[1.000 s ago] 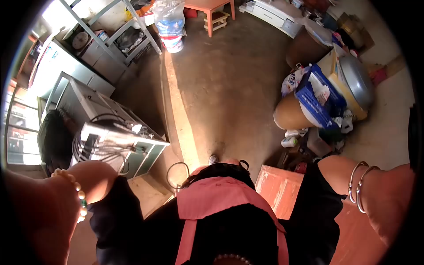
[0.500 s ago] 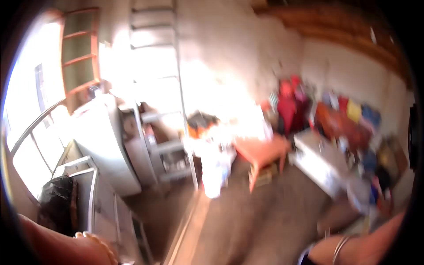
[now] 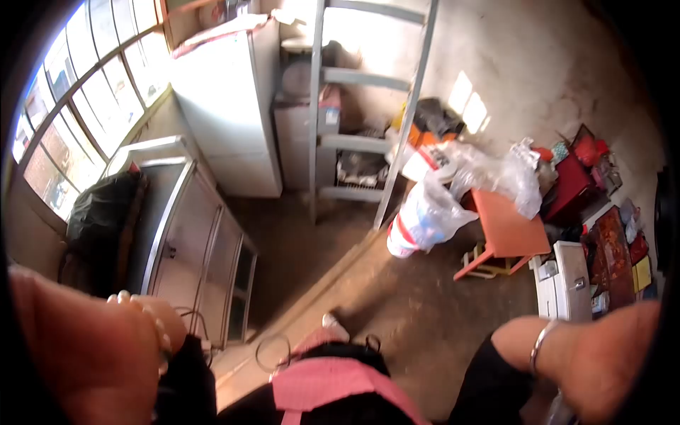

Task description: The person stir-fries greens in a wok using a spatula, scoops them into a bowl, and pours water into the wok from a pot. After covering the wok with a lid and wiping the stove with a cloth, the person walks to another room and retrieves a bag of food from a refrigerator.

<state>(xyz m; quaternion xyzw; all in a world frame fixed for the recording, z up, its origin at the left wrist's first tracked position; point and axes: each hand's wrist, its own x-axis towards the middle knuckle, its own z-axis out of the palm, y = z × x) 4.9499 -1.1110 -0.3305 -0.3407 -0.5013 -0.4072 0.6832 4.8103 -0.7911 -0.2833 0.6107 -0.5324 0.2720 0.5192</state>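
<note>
My left hand [image 3: 78, 340] is raised close to the camera at the lower left, a beaded bracelet [image 3: 149, 319] around its wrist. My right hand [image 3: 613, 354] is held up likewise at the lower right, with a silver bangle [image 3: 542, 345] on the wrist. The fingers of both hands lie outside the picture, so whether they hold anything is hidden. Between the arms, a pink cloth [image 3: 329, 386] lies over my dark clothing, and one shoe [image 3: 334, 326] shows on the floor.
A ladder [image 3: 317, 106] leans by a white fridge [image 3: 219, 106]. Left stands a cabinet [image 3: 188, 248] bearing a dark bag [image 3: 106, 212]. An orange table [image 3: 506, 223], a plastic-wrapped bucket [image 3: 418, 219] and a white cabinet [image 3: 570, 280] are to the right.
The view has tilted down and swung left, bringing my lap and shoe into sight. Both raised hands now show larger, and the picture is sharper.
</note>
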